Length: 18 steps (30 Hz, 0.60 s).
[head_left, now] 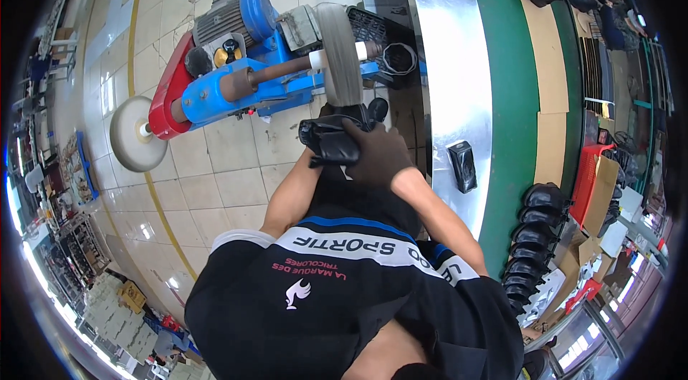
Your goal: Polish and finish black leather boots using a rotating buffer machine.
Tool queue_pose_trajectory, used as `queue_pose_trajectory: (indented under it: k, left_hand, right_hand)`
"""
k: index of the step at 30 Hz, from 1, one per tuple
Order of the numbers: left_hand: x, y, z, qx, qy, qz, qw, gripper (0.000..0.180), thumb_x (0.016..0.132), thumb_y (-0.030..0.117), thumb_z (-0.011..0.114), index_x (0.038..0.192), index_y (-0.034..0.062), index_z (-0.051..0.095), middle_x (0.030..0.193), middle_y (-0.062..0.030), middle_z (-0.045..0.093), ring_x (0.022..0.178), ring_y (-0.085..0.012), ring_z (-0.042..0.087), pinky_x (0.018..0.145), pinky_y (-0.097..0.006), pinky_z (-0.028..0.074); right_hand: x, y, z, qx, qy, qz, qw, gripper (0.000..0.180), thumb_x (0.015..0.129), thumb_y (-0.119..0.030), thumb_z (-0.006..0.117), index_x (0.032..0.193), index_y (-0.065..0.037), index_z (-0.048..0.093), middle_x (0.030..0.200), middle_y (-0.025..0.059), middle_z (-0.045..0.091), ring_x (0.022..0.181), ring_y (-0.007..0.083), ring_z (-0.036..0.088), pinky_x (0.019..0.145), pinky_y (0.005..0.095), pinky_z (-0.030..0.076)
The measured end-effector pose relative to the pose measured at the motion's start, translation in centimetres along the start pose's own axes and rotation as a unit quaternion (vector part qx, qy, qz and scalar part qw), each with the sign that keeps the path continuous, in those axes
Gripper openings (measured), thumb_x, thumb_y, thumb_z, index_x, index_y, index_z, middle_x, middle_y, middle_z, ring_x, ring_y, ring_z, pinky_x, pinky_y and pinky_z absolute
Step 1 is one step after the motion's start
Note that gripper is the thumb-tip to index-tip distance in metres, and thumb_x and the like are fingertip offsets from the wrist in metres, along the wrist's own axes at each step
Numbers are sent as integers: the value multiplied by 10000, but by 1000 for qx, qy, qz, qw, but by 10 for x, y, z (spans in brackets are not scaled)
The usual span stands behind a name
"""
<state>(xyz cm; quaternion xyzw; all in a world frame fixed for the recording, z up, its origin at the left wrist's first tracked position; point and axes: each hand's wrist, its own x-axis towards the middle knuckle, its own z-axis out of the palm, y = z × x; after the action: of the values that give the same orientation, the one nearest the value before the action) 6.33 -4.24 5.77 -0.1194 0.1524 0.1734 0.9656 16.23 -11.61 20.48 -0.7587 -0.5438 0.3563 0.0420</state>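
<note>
I hold a black shoe (331, 142) up against the grey buffing wheel (340, 54) of a blue and red polishing machine (236, 68). My right hand (378, 154), dark with polish or gloved, grips the shoe from the right side. My left hand is tucked inside or behind the shoe; only its forearm (292, 193) shows, running up to the shoe. A white round buffing pad (134, 133) sits on the machine's left end.
A steel-topped bench (455, 72) with a green belt (513, 93) runs along my right. A black box (464, 165) lies on the steel. Rows of black shoes (534, 236) stand at the bench's near and far ends. Red crate (589, 172) farther right. Tiled floor with a yellow line.
</note>
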Motion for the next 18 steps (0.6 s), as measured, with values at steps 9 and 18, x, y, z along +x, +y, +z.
queue_pose_trajectory:
  k: [9, 18]
  left_hand:
    - [27, 8, -23, 68, 77, -18, 995, 620, 875, 513, 348, 1151, -34, 444, 1040, -190, 564, 949, -261, 565, 845, -368, 455]
    - [28, 3, -42, 139, 156, 79, 975, 630, 867, 522, 379, 1139, -41, 451, 1020, -194, 574, 909, -274, 583, 824, -368, 467]
  right_hand:
    - [52, 24, 28, -66, 31, -57, 996, 624, 580, -283, 650, 1185, -220, 511, 823, 200, 588, 749, 364, 575, 694, 415, 467]
    - [-50, 42, 39, 423, 147, 92, 890, 454, 708, -193, 632, 1130, -65, 525, 918, 167, 611, 833, 261, 598, 730, 338, 467]
